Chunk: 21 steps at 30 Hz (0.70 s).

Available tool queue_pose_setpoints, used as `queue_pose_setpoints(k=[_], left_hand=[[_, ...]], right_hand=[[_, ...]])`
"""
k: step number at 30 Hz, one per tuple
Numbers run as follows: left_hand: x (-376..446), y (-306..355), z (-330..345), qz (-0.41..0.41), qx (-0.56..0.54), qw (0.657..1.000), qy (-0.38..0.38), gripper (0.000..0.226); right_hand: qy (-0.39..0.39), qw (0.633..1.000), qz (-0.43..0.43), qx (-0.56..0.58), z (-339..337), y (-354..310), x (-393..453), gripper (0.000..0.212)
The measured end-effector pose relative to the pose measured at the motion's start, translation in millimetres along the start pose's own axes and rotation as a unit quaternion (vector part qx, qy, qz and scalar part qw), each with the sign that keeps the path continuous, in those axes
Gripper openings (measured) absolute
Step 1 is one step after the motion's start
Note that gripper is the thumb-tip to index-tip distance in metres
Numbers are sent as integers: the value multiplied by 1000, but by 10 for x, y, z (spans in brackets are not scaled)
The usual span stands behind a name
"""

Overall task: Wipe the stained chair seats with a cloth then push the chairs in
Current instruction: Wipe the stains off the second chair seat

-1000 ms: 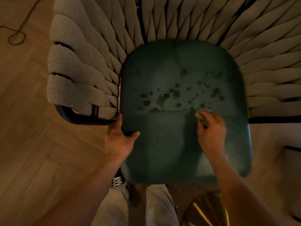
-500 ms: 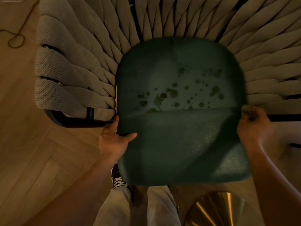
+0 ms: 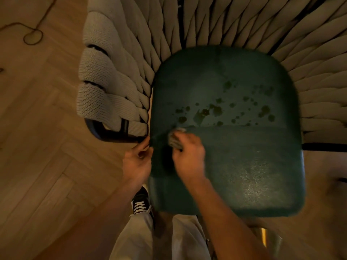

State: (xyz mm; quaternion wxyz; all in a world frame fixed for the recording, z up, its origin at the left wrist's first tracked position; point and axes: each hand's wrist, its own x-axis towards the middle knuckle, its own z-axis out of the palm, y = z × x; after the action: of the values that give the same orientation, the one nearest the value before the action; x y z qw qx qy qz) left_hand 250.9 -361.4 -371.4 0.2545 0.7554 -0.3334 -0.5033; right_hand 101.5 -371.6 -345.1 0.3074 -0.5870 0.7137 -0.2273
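Observation:
A dark green chair seat [image 3: 244, 166] fills the middle of the view, seen from above. Dark stain spots [image 3: 216, 111] are scattered across its middle. My right hand [image 3: 187, 156] grips a small grey cloth [image 3: 175, 138] and presses it on the seat near the left edge, just below the stains. My left hand [image 3: 138, 162] holds the seat's left edge, fingers curled around it. Woven beige straps [image 3: 112, 91] form the chair's back and arms around the seat.
Herringbone wooden floor [image 3: 41, 137] lies to the left, with a thin dark cord [image 3: 32, 37] looped on it at the upper left. My legs and a black-and-white shoe [image 3: 140, 203] are below the seat. A shiny gold base [image 3: 264, 239] shows at the lower right.
My right hand swept with the cloth from the seat's middle to its right edge, then across to the left side. My left hand stayed on the seat's left edge.

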Motion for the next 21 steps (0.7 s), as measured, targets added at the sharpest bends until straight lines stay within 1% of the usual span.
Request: queue_pose_setpoints(k=[2, 4, 6, 8, 9, 10, 12, 14, 15, 19, 21], left_hand=[[-17, -4, -29, 24, 25, 999, -6, 33], [-53, -1, -46, 51, 51, 997, 3, 31], [-79, -10, -60, 49, 58, 997, 7, 34], [-71, -25, -55, 51, 59, 997, 11, 29], [-67, -4, -38, 61, 65, 996, 14, 27], [-65, 14, -14, 75, 76, 994, 17, 29], [-99, 127, 61, 121, 114, 986, 27, 42], [-117, 210, 158, 179, 169, 968, 46, 54], [-123, 250, 199, 189, 196, 961, 48, 59], [-123, 351, 315, 131, 279, 951, 30, 80], [-111, 359, 347, 121, 292, 948, 34, 90]], right_hand=[[-29, 999, -40, 4, 269, -281, 0, 45], [-48, 997, -58, -7, 436, -467, 38, 41], [-59, 996, -59, -12, 487, -511, 83, 39], [-65, 994, -78, -34, 433, -470, 96, 40], [-61, 993, -89, -49, 378, -427, 102, 40], [-52, 992, -93, -61, 310, -374, 112, 40], [-19, 993, -85, -75, 144, -226, 152, 39], [16, 994, -67, -83, -67, -2, 204, 39], [31, 994, -54, -86, -188, 132, 230, 38], [73, 990, 14, -117, -736, 696, 320, 37], [81, 984, 58, -146, -1024, 963, 354, 35]])
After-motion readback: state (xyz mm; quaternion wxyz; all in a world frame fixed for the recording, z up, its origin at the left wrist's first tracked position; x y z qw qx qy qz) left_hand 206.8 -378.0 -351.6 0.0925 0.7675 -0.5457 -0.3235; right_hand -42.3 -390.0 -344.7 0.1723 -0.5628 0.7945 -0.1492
